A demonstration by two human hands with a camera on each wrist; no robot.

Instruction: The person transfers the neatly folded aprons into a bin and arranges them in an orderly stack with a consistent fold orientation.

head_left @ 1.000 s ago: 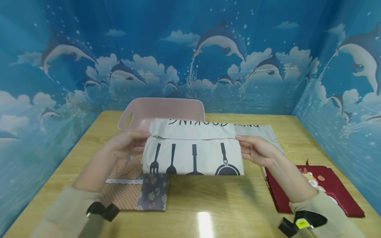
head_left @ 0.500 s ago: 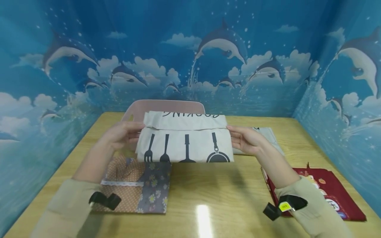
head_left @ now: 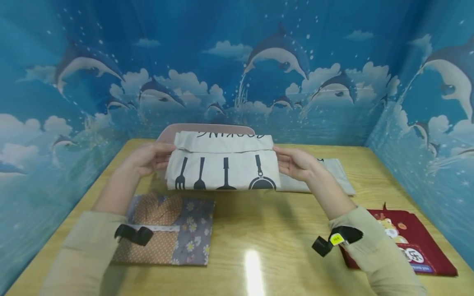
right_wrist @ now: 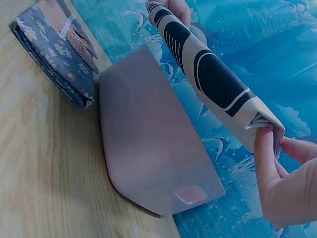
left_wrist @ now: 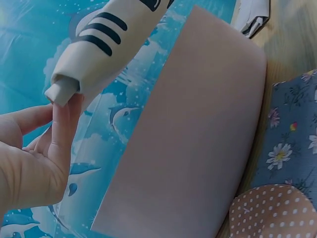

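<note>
A folded cream cloth point(head_left: 224, 168), printed with dark kitchen utensils and upside-down lettering, is held up in front of me, overlapping the pink bin point(head_left: 211, 128) in the head view. My left hand point(head_left: 149, 158) pinches its left end and my right hand point(head_left: 296, 162) its right end. In the left wrist view the cloth point(left_wrist: 106, 34) shows its rolled end between thumb and fingers of the left hand point(left_wrist: 42, 148). From the right wrist, the cloth point(right_wrist: 218, 79) stands above the bin point(right_wrist: 148, 129), with the right hand's point(right_wrist: 287, 183) index finger under the folded layers.
A folded grey floral cloth with a polka-dot part point(head_left: 198, 230) lies at front left on the wooden table point(head_left: 266, 230). Another cream cloth point(head_left: 340, 172) lies at back right, a dark red cloth point(head_left: 426, 242) at front right. A blue dolphin-print curtain point(head_left: 229, 74) encloses the table.
Both hands have carried the folded cloth upward and to the left, toward the pink bin. More of the floral cloth and the other cream cloth now shows.
</note>
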